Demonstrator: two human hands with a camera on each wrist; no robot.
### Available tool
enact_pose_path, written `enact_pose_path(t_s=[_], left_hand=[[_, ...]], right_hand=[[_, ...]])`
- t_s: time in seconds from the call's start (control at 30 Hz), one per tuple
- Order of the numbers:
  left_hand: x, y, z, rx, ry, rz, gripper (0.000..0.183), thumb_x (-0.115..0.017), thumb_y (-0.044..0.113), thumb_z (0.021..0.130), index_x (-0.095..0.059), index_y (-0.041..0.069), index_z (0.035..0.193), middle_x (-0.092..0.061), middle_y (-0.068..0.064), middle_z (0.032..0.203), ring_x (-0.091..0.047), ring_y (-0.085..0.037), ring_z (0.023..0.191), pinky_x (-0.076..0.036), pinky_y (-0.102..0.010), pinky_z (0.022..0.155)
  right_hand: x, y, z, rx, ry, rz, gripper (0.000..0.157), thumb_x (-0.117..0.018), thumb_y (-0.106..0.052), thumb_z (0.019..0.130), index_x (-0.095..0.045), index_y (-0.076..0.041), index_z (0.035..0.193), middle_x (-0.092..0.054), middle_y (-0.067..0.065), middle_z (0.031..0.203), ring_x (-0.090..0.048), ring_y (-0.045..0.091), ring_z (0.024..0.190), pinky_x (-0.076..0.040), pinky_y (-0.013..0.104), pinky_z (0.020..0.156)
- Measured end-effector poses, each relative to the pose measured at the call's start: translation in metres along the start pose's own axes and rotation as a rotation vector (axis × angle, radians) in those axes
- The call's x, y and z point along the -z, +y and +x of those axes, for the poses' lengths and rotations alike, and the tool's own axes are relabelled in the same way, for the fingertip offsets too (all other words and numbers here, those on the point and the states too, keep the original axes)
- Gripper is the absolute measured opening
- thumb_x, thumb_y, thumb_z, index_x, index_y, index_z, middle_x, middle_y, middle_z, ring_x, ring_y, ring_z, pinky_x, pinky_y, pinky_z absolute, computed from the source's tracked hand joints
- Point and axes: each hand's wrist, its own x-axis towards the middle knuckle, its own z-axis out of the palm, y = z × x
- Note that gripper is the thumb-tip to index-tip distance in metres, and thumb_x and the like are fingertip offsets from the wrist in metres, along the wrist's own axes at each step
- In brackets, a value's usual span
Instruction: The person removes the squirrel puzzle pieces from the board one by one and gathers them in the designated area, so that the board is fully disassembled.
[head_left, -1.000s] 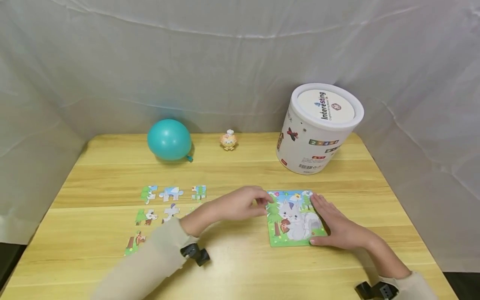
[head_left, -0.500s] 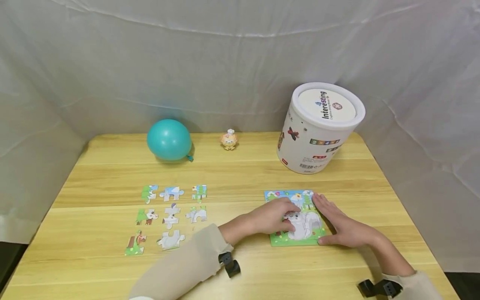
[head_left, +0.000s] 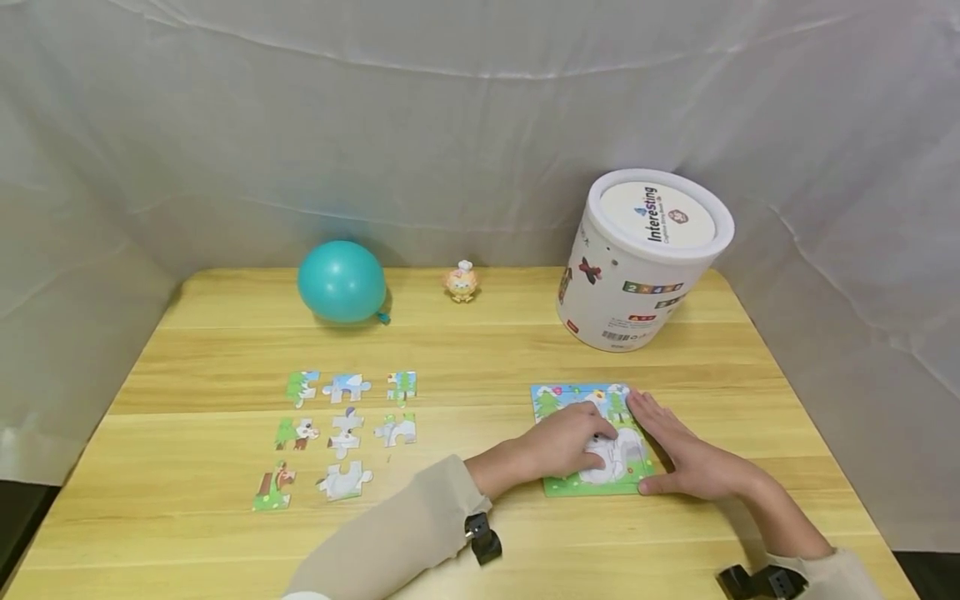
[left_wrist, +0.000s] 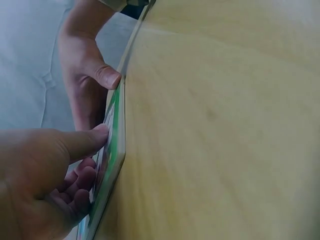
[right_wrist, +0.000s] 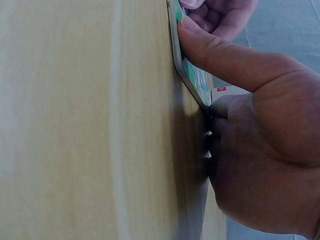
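A square jigsaw puzzle board (head_left: pixel 609 468) with a grey squirrel picture lies flat on the wooden table. Over its left half is my left hand (head_left: pixel 561 446), thumb and index finger spread apart and touching the picture. The left wrist view shows that hand's other fingers (left_wrist: pixel 80 192) bent loosely near the board's surface. My right hand (head_left: pixel 693 460) rests along the board's right edge, fingers extended, thumb at the lower right corner. In the right wrist view the right thumb (right_wrist: pixel 215 47) lies on top of the board's border. Part of the picture is hidden under my left hand.
Several loose jigsaw pieces (head_left: pixel 345 433) are spread in rows on the left of the table (head_left: pixel 465 350). Toward the back are a teal balloon (head_left: pixel 342 282), a small chick figurine (head_left: pixel 461 283) and a large white tub (head_left: pixel 637 267). Grey cloth (head_left: pixel 450 150) hangs behind.
My left hand has moved right, from the board's left edge onto the squirrel picture. More loose pieces now show from behind that arm. My right hand has shifted only slightly along the edge.
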Motion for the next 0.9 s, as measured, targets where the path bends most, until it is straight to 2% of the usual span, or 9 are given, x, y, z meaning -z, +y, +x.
enact_pose_path(t_s=[0.2,0.3,0.53,0.63,0.77,0.9], left_hand=[[-0.0001,0.0033,0.0015,0.005,-0.007,0.002,0.028,-0.074,0.028,0.096,-0.073,0.019,0.122,-0.062,0.009,0.113,-0.055,0.0,0.104,-0.043,-0.012,0.094],[0.0001,0.0052,0.0016,0.017,-0.01,0.0,0.027,-0.075,0.029,0.094,-0.072,0.019,0.119,-0.062,0.01,0.112,-0.056,0.0,0.102,-0.043,-0.012,0.092],[-0.0027,0.007,0.0044,0.026,-0.019,0.086,0.057,-0.078,0.041,0.09,-0.061,0.019,0.14,-0.062,0.008,0.117,-0.055,-0.001,0.103,-0.044,-0.015,0.091],[-0.0023,0.0077,0.0053,0.028,-0.03,0.082,0.055,-0.078,0.041,0.09,-0.062,0.022,0.139,-0.061,0.009,0.115,-0.054,-0.001,0.1,-0.044,-0.015,0.087],[-0.0015,0.0079,0.0065,0.03,-0.037,0.061,0.049,-0.079,0.04,0.089,-0.065,0.023,0.134,-0.061,0.01,0.114,-0.054,0.0,0.1,-0.044,-0.015,0.088],[-0.0011,0.008,0.0081,0.041,-0.04,0.041,0.048,-0.08,0.038,0.088,-0.065,0.021,0.13,-0.059,0.011,0.11,-0.054,0.0,0.098,-0.043,-0.014,0.087]], right_hand=[[-0.001,0.0032,-0.0002,0.013,0.01,0.0,0.109,-0.077,-0.039,0.089,-0.006,0.001,0.162,0.002,0.026,0.167,0.014,0.0,0.15,0.01,0.006,0.111],[-0.0013,0.0039,-0.0006,0.017,0.015,0.003,0.109,-0.077,-0.038,0.089,-0.006,0.001,0.162,0.002,0.026,0.167,0.014,0.001,0.151,0.01,0.006,0.111],[-0.0007,0.001,-0.0007,-0.032,0.0,0.004,0.11,-0.077,-0.041,0.088,-0.006,-0.001,0.162,0.003,0.022,0.168,0.012,0.019,0.155,0.01,0.006,0.11],[-0.0006,0.0005,-0.0004,-0.018,0.003,0.0,0.11,-0.077,-0.041,0.088,-0.006,0.001,0.162,0.002,0.024,0.168,0.013,0.015,0.154,0.009,0.006,0.111],[-0.0009,0.0008,0.0,0.002,0.005,-0.005,0.109,-0.077,-0.04,0.089,-0.006,0.002,0.161,0.002,0.026,0.167,0.015,0.004,0.151,0.009,0.006,0.111],[-0.0011,0.0018,-0.0001,-0.005,0.004,-0.004,0.109,-0.077,-0.04,0.089,-0.006,0.001,0.162,0.002,0.025,0.167,0.014,0.005,0.152,0.009,0.005,0.11]])
